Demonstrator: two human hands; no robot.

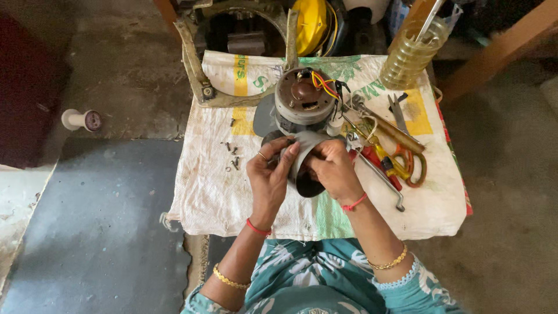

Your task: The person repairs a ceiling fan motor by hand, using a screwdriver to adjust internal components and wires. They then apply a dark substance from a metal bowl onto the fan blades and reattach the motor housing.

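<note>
Gripping from both sides, the left hand [268,174] and the right hand [333,170] close around a dark metal cylinder [303,168], a smooth, thin-walled sleeve of dull grey sheet. It sits at the centre of the view, lifted just above the table [203,192], and its round open mouth faces down toward six o'clock, so the long axis runs roughly from twelve to six, tilted toward the person. The left thumb lies flat on its curved outer wall; the right fingers wrap the opposite side.

At twelve o'clock from the hands, just beyond the sleeve, stands an electric motor [304,102], a stubby round body of pale cast metal with a brown cap on top and red, yellow and black wires looping off its upper right. A coarse woven plastic sack [209,174], white with green and yellow print, covers the table.

At nine to ten o'clock, small dark screws [232,156] lie scattered on the sack. At three o'clock rests a cluster of tools: orange-handled scissors [407,163], a wooden-handled tool [395,132], and a bent steel key [383,180]. At one o'clock stands a ribbed clear plastic bottle [411,55] of yellowish liquid. A grimy metal frame [195,67] lies at eleven o'clock, and a white spool [81,120] sits far out at nine o'clock on the floor.
</note>
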